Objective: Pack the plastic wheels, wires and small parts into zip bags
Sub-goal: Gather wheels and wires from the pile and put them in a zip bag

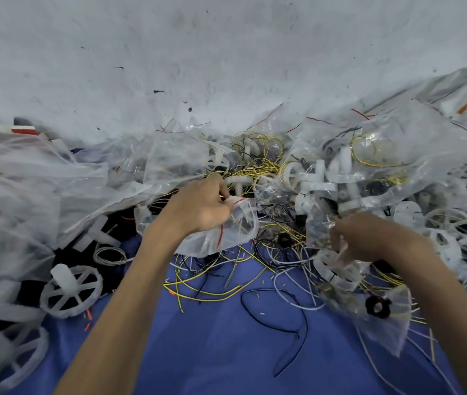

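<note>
- Single view, worn on the person's head, facing forward and steeply down onto the blue cloth (220, 346)
- Wide-angle and close: the left hand (201, 208) and right hand (369, 238) sit mid-frame; the white surface (226, 52) beyond bows across the top

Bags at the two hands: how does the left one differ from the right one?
The left bag, pinched by the left hand at its red-lined mouth, looks mostly empty; the right bag, hanging from the right hand, holds a black ring and white parts. The right bag is blurred, the left sharp. Both are clear plastic.
</note>
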`<state>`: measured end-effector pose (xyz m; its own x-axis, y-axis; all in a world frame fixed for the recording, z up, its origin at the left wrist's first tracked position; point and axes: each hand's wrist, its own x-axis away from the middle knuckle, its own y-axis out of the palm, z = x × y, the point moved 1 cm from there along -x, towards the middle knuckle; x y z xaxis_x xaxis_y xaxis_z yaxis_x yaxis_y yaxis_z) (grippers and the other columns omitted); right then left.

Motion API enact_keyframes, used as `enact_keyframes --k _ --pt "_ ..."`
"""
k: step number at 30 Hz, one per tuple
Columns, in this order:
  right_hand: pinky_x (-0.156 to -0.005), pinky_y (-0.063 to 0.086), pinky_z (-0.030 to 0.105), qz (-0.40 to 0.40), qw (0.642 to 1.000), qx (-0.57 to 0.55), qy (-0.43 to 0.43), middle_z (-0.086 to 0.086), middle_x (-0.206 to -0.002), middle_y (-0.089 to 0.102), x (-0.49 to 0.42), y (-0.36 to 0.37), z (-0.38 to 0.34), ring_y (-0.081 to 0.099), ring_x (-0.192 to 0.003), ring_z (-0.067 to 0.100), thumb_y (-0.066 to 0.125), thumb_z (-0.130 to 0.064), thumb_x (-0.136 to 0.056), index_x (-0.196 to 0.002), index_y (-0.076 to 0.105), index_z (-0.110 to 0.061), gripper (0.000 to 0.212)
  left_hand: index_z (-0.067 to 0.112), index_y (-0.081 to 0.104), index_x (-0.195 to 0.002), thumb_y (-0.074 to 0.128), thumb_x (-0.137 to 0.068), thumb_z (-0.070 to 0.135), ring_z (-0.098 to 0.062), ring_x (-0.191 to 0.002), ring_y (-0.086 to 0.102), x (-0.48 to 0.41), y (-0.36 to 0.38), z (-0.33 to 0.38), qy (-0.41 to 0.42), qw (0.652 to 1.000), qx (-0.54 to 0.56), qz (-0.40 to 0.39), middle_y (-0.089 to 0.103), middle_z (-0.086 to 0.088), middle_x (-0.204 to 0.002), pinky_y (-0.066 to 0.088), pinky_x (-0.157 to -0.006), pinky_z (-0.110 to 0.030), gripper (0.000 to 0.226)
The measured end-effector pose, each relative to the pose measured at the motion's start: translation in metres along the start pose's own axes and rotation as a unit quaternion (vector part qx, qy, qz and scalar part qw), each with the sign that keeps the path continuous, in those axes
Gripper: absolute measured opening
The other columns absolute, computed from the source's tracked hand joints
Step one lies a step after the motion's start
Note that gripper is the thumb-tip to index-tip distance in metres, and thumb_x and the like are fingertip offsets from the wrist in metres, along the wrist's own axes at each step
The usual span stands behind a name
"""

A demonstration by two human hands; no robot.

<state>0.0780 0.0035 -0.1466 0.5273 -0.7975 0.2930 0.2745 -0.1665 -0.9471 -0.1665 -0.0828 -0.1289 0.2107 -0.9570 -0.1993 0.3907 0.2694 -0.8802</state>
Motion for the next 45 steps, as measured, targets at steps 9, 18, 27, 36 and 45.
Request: enact_keyframes --k 9,18,27,36,45 --pt "-0.068 0.046 0.019 -0.017 0.998 -0.042 -0.052 -0.004 -0.087 0.069 -0.012 -0.016 0.011 0.06 -0.071 0.002 0.068 -0.023 -0.083 -0.101 0.071 -0.014 0.02 0.025 0.053 -0.093 0.058 -0.086 0.025 -0.014 -0.084 0.054 0.004 -0.008 -0.003 0.0 1.0 0.018 -0.003 0.06 0.01 -0.077 0.036 -0.071 -0.027 0.008" --pt "-0.057 0.053 0.016 0.116 0.884 -0.417 -0.175 0.002 -0.075 0.073 0.015 -0.063 -0.001 0.071 -0.068 0.014 0.065 -0.015 -0.082 -0.088 0.063 -0.009 0.008 0.022 0.06 -0.087 0.059 -0.089 0.026 -0.009 -0.075 0.051 0.002 -0.007 0.0 0.024 0.998 0.032 0.042 0.054 0.015 -0.072 0.034 -0.068 -0.021 0.005" --pt "-0.082 0.054 0.027 0.169 0.842 -0.438 -0.267 -0.005 -0.085 0.073 -0.003 -0.061 -0.048 0.068 -0.08 0.008 0.075 -0.009 -0.074 -0.087 0.071 -0.018 0.016 0.021 0.056 -0.077 0.058 -0.088 0.019 -0.007 -0.063 0.053 0.006 -0.007 0.009 0.042 0.992 0.097 0.068 0.058 0.01 -0.064 0.041 -0.064 -0.023 0.011" --pt "-0.075 0.048 0.018 0.189 0.866 -0.358 -0.292 -0.01 -0.079 0.065 -0.024 -0.045 -0.083 0.061 -0.078 0.003 0.068 -0.021 -0.083 -0.076 0.062 -0.027 0.011 0.019 0.055 -0.08 0.054 -0.093 0.012 -0.018 -0.072 0.059 0.007 -0.002 0.028 0.036 0.972 0.218 0.08 0.065 -0.002 -0.076 0.046 -0.072 -0.031 0.014" --pt "-0.103 0.035 0.036 0.163 0.901 -0.303 -0.266 0.018 -0.125 0.054 -0.041 -0.027 -0.108 0.048 -0.118 0.026 0.038 -0.015 -0.098 -0.118 0.05 0.003 0.03 0.026 0.05 -0.074 0.055 -0.091 0.01 -0.02 -0.08 0.057 0.008 -0.002 0.035 0.063 0.967 0.243 0.051 0.058 0.004 -0.074 0.048 -0.084 -0.042 0.024"
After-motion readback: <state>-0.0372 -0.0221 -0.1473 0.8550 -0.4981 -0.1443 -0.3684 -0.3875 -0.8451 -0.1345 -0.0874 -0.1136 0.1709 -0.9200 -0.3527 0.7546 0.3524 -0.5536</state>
